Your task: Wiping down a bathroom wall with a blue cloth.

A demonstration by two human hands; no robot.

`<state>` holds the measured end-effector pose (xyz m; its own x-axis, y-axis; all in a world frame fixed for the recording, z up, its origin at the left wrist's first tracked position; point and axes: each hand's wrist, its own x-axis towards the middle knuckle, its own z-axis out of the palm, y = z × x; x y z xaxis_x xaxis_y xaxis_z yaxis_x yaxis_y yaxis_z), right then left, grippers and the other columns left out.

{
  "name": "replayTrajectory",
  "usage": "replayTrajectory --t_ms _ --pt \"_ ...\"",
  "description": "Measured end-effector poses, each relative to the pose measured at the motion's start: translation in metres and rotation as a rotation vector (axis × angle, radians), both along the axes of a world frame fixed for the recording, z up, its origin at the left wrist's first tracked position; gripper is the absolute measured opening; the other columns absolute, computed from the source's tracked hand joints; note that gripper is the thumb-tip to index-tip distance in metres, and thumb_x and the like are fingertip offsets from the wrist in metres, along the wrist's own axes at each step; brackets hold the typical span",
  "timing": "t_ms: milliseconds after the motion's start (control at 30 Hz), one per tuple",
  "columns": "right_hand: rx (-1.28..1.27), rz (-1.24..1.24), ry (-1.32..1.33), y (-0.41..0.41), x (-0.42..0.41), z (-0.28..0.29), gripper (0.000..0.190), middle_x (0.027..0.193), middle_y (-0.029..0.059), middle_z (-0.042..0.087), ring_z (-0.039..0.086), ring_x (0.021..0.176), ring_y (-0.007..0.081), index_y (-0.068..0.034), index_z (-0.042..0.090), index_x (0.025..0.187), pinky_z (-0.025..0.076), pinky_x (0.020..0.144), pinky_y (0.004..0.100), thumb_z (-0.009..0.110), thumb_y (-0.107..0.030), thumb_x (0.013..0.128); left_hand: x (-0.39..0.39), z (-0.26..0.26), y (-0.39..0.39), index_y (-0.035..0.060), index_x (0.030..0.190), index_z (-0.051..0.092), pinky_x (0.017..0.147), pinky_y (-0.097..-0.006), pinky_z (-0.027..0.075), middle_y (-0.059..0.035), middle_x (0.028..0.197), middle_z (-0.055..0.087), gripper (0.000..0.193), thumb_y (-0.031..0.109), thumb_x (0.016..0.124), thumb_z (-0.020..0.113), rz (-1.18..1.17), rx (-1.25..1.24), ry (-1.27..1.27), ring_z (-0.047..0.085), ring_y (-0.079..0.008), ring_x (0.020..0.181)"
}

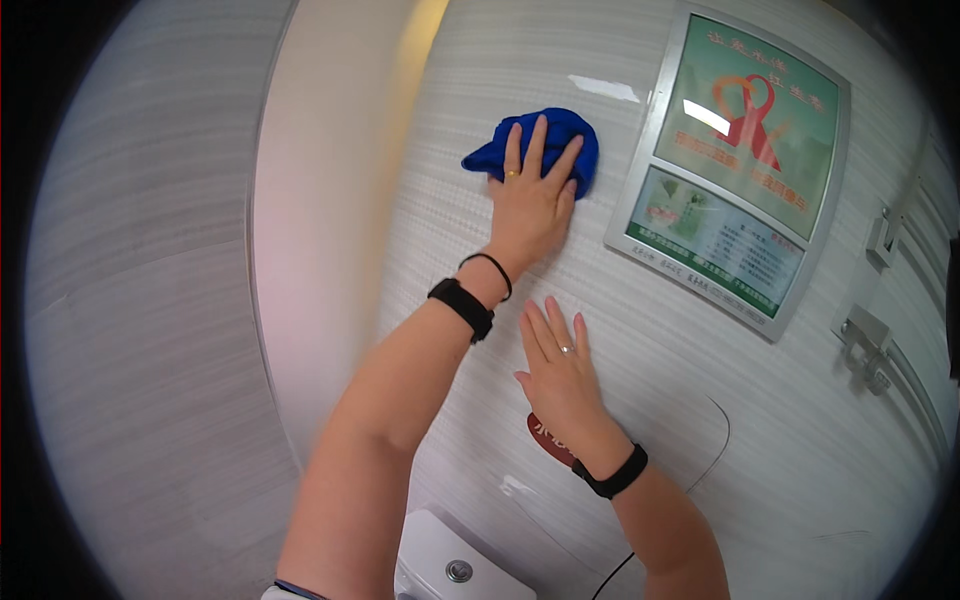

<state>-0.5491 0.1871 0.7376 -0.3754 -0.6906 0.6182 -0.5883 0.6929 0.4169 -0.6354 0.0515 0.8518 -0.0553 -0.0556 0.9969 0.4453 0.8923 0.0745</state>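
My left hand (534, 187) presses a blue cloth (559, 124) with spread fingers against the white, fine-ribbed wall panel (480, 67). The cloth is bunched, with one corner sticking out to the left. Lower and to the right, my right hand (562, 367) lies against the same wall, holding nothing, its thumb out to the left. Partly covered by that hand and its wristband is a dark red oval sticker (547, 441) bearing writing. Both wrists wear black bands.
A silver-framed poster (742, 127) with a red ribbon hangs to the right. Beyond it are a metal latch (885, 238) and a bracket (864, 330). A white toilet cistern (495, 577) with a round flush button stands at the bottom. A pale vertical edge strip (322, 187) runs at left.
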Motion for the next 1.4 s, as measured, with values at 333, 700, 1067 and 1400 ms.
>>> replayTrajectory --t_ms 333,700,1067,1400 --pt "-0.127 -0.091 -0.022 0.057 0.043 -0.001 0.059 0.141 0.0144 0.034 0.025 0.135 0.0302 0.003 0.042 0.129 0.021 0.11 0.0461 0.064 -0.02 0.08 0.029 -0.121 0.035 0.0215 0.133 0.047 0.088 -0.0624 0.031 -0.0143 0.149 0.02 0.05 0.019 0.083 0.056 -0.094 -0.085 -0.127 0.011 -0.0377 0.138" --pt "-0.262 -0.094 0.075 0.118 0.066 0.005 0.047 0.137 0.0143 0.04 0.029 0.133 0.0318 0.003 0.049 0.122 0.021 0.11 0.0474 0.063 -0.009 0.079 0.017 -0.056 0.036 0.0219 0.135 0.044 0.092 -0.0649 0.03 -0.013 0.149 0.019 0.052 0.009 0.085 0.054 -0.141 0.074 -0.06 0.016 -0.0394 0.136" --pt "-0.166 -0.198 0.204 0.186 0.087 0.033 0.049 0.136 0.0121 0.042 0.033 0.132 0.0303 0.001 0.049 0.124 0.025 0.109 0.0452 0.063 -0.005 0.077 0.019 0.08 0.062 0.0206 0.133 0.045 0.101 -0.0546 0.028 -0.0154 0.146 0.027 0.045 0.014 0.089 0.048 -0.351 0.076 0.201 0.026 -0.041 0.13" --pt "-0.084 -0.119 0.175 0.2 0.088 0.036 0.051 0.138 0.0098 0.041 0.031 0.134 0.0282 -0.001 0.05 0.124 0.024 0.11 0.0414 0.066 -0.009 0.076 0.041 0.024 0.092 0.0226 0.134 0.045 0.094 -0.0605 0.03 -0.0134 0.148 0.023 0.045 0.021 0.089 0.049 -0.123 0.086 0.117 0.024 -0.0367 0.132"
